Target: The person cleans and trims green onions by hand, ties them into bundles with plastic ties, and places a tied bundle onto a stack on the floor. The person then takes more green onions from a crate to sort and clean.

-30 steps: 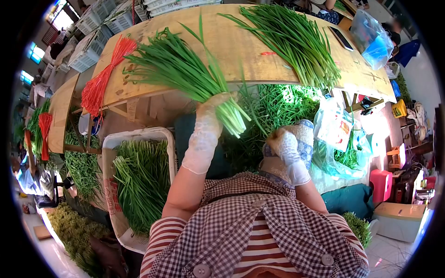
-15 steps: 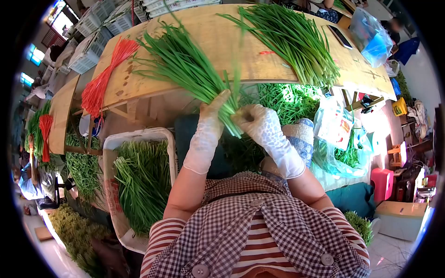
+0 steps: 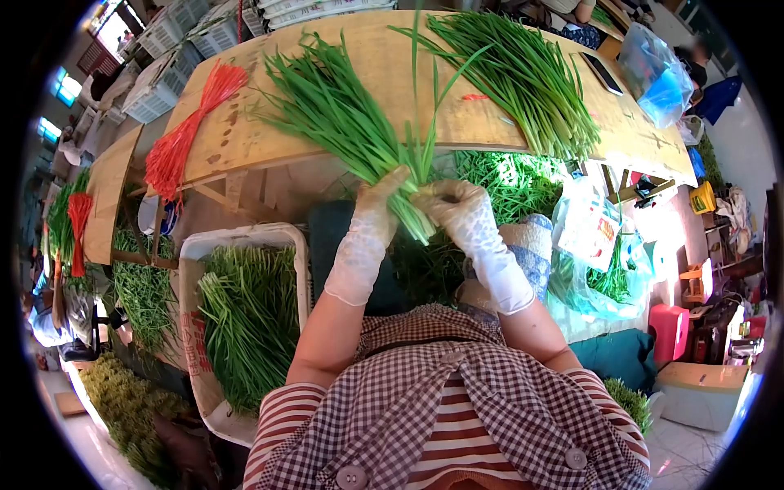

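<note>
My left hand point(image 3: 378, 204), in a pale glove, is wrapped round the lower stems of a bunch of garlic chives point(image 3: 339, 114). The leaves fan out over the table edge toward the far left, and the cut ends point down between my hands. Close on the right, my gloved right hand point(image 3: 457, 204) pinches a few chive blades point(image 3: 425, 135) at the side of the bunch; they stand up apart from it. Its fingertips partly hide the stems there. Another pile of garlic chives point(image 3: 523, 82) lies on the wooden table point(image 3: 245, 139) to the right.
Red ties point(image 3: 196, 126) hang over the table's left edge. A white crate point(image 3: 189, 278) of chives stands at my lower left. Loose green trimmings point(image 3: 506, 184) and a plastic bag point(image 3: 592, 278) are at the right. A phone point(image 3: 602, 73) and a clear bag point(image 3: 653, 73) lie on the table.
The bunch has swung slightly to the right and more upright. The blades at my right hand, blurred before, now stand out clearly beside it. Both hands stay close together.
</note>
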Demonstrator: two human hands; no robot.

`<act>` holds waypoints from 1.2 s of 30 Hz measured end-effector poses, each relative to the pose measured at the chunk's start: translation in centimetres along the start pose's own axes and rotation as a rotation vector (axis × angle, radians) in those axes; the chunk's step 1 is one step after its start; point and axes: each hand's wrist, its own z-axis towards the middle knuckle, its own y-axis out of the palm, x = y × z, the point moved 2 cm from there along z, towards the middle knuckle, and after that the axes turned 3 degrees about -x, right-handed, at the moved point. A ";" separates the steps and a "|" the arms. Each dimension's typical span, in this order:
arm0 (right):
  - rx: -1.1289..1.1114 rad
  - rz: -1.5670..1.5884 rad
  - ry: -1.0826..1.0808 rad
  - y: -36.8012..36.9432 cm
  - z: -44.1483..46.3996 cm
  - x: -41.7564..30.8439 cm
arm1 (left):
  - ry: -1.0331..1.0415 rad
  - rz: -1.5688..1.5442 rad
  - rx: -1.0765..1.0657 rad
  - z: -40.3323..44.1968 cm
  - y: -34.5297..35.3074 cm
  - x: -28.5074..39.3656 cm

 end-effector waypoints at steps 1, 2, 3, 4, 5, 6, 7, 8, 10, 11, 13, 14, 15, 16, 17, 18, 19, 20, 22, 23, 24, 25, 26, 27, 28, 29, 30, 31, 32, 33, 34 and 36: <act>-0.013 0.123 0.024 -0.1 0.1 -0.3 | -0.002 0.010 -0.006 -0.2 0.0 0.1; 0.002 0.164 0.022 -0.1 0.1 -0.3 | -0.004 0.019 -0.013 -0.3 0.0 0.2; 0.016 0.204 0.021 -0.1 0.1 -0.2 | -0.007 0.028 -0.019 -0.3 0.1 0.3; 0.031 0.244 0.021 0.0 0.1 0.0 | -0.002 0.029 -0.028 -0.3 0.1 0.3; 0.029 0.269 0.027 0.0 0.2 0.4 | 0.000 0.031 -0.037 -0.2 0.0 0.2; 0.029 0.393 0.027 0.2 0.3 0.8 | 0.000 0.034 -0.046 -0.1 0.0 0.1; 0.030 0.517 0.028 0.3 0.4 1.2 | -0.006 0.026 -0.042 -0.1 -0.1 0.1; 0.030 0.640 0.028 0.4 0.4 1.4 | -0.011 0.017 -0.038 0.0 -0.1 0.0; -0.025 0.409 0.018 -0.3 -0.1 1.4 | -0.010 0.008 -0.022 0.1 -0.3 -0.2; -0.052 0.295 0.012 -0.8 -0.6 1.4 | -0.002 0.008 -0.011 0.1 -0.4 -0.2; -0.101 0.350 -0.008 -1.8 -2.3 1.0 | -0.011 -0.006 0.012 0.2 -0.2 0.1; -0.126 0.377 -0.016 -2.5 -3.5 0.8 | -0.027 -0.021 0.024 0.1 0.0 0.6; -0.199 0.342 -0.006 -3.4 -4.6 0.5 | -0.042 -0.037 0.037 0.1 0.2 1.1; -0.271 0.307 0.005 -4.6 -5.7 0.6 | -0.019 -0.024 0.010 0.1 0.2 1.6; -0.457 0.412 -0.088 -5.7 -6.1 3.2 | 0.004 -0.011 -0.018 0.1 0.1 2.1; -0.578 0.360 -0.137 -6.7 -6.8 5.1 | 0.027 0.002 -0.047 0.3 0.0 2.6; -0.630 0.002 -0.051 -7.6 -7.6 6.9 | 0.035 -0.007 -0.117 0.5 -0.5 3.0; -0.667 -0.357 0.038 -8.2 -8.0 8.1 | 0.032 0.012 -0.078 0.6 -0.7 3.0; -0.335 -0.757 0.070 -8.2 -7.1 8.7 | 0.013 0.054 0.000 0.4 -0.5 2.9; -0.156 -0.947 0.087 -8.1 -6.5 8.7 | 0.019 0.054 0.032 0.1 -0.2 2.7; -0.136 -0.561 0.086 -7.5 -5.9 5.4 | 0.013 0.063 0.040 0.1 -0.1 2.3; -0.110 -0.173 0.079 -6.6 -5.0 1.1 | 0.007 0.074 0.048 0.0 -0.1 1.9; -0.028 -0.104 0.016 -5.3 -4.2 -0.7 | 0.005 0.087 0.055 0.0 -0.1 1.6; 0.039 -0.166 -0.148 -3.9 -2.3 0.1 | 0.010 0.095 0.052 0.1 0.0 1.4; 0.000 -0.287 -0.163 -2.9 -1.4 -1.3 | 0.020 0.102 0.049 0.1 0.0 1.2; 0.011 -0.352 -0.227 -1.8 -0.3 -1.3 | 0.032 0.109 0.047 0.1 -0.1 1.2; 0.021 -0.416 -0.291 -1.0 0.3 -1.6 | 0.033 0.071 0.043 0.2 -0.2 1.3; 0.057 -0.378 -0.304 -1.1 0.3 -2.0 | 0.036 0.032 0.040 0.3 -0.3 1.5; 0.088 -0.343 -0.317 -1.4 0.1 -2.6 | 0.040 -0.011 0.039 0.5 -0.5 1.7; 0.115 -0.310 -0.326 -1.7 -0.4 -3.6 | 0.016 -0.031 0.066 0.7 -0.8 1.8; 0.127 -0.290 -0.370 -2.6 -1.5 -4.7 | -0.002 -0.033 0.077 0.7 -1.1 1.9; 0.207 -0.066 -0.489 -5.0 -5.0 -5.8 | -0.038 -0.044 0.097 1.0 -1.5 2.0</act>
